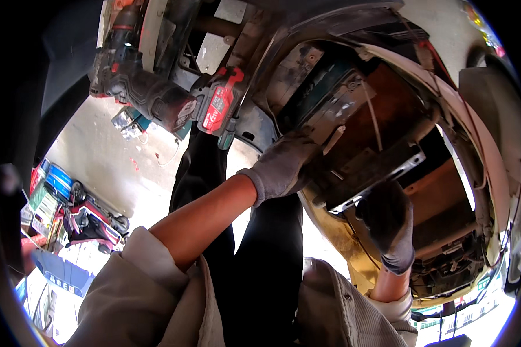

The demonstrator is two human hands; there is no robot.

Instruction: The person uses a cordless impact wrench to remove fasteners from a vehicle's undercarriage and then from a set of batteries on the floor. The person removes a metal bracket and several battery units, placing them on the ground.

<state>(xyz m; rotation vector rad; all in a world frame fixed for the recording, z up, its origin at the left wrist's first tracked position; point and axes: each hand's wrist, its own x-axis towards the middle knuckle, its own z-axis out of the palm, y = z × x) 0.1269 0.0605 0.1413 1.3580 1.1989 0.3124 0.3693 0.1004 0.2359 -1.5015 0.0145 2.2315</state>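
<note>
My left hand [285,163], in a grey work glove, reaches into the open body compartment of a vehicle. Its fingers curl into shadow, and what they hold is hidden. A pale cable end [334,140] sticks up just beside its thumb. To the right lies a dark metal bracket [382,178] with bright, scraped edges and holes at its end. My right hand [389,222], in a dark-palmed glove, is closed at the bracket's lower edge, its fingers partly in shadow. A thin pale wire [371,115] hangs above the bracket.
A black cordless power tool [150,95] with a red battery [220,101] rests on the vehicle at upper left. Beside it sits a green-handled screwdriver [227,136]. The curved cream body panel [474,121] rims the compartment at right. A red-and-black scooter [92,222] stands at far left.
</note>
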